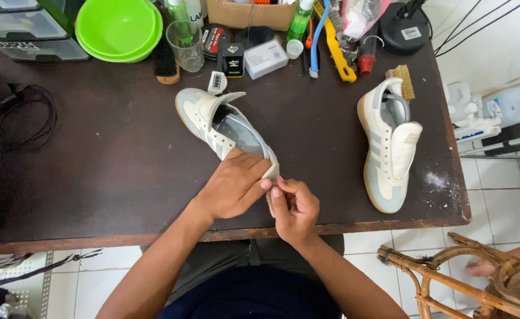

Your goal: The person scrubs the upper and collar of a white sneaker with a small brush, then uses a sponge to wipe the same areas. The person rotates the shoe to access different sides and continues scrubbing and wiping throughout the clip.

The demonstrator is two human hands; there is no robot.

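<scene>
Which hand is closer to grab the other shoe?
Right, probably. The right hand pinches the held sneaker's heel nearest the second sneaker; the left hand grips farther away.

Both forearms are bare, with no sleeves, watch, bracelets or gloves in view. The left hand (pixel 231 188) and right hand (pixel 295 210) carry no rings, and the fingers (pixel 254 162) have short nails. A dark navy top covers the torso, above olive-grey trousers.

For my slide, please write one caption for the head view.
Both hands grip the heel of a white sneaker on a dark table.
</scene>
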